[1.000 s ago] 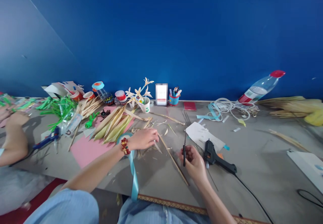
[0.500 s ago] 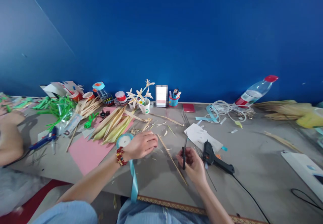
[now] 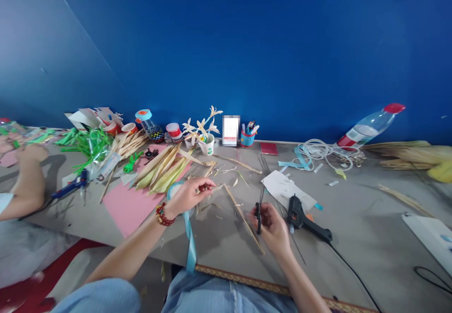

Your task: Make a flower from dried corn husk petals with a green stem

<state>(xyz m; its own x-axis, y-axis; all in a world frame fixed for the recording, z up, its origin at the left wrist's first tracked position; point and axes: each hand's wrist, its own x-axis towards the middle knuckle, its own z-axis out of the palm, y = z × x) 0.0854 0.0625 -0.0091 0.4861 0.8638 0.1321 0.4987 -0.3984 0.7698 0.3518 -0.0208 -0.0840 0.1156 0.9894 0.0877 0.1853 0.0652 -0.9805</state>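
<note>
Where the head camera looks down on a grey surface [image 3: 360,209], the following is entered. Right hand [image 3: 271,226]: fingers closed round the black handles of a pair of scissors [image 3: 258,216], blades pointing away from the person. Scissors: presumably rigid and modest in weight, smooth at the blades; best taken by the finger loops, as here. Left hand [image 3: 190,194]: beaded bracelet [image 3: 165,214] at the wrist, fingers drawn together above pale scraps; whether they pinch a sliver or nothing cannot be made out. Thin stick [image 3: 244,220]: lying slantwise on the surface between the hands; judged very light, straight and liable to snap, so best lifted near its middle. Corn husks [image 3: 158,172]: a spread bundle left of the left hand, partly over a pink sheet [image 3: 130,204]; likely dry, feather-light and prone to split, safest held at the gathered end. Blue ribbon [image 3: 191,247]: hanging from beside the left wrist to the near edge; probably soft and slippery. Black glue gun [image 3: 307,221]: just beyond the right hand on its outer side, near a white paper [image 3: 287,188]. White cup [image 3: 208,147]: farther back, bearing pale flowers [image 3: 201,125].
</note>
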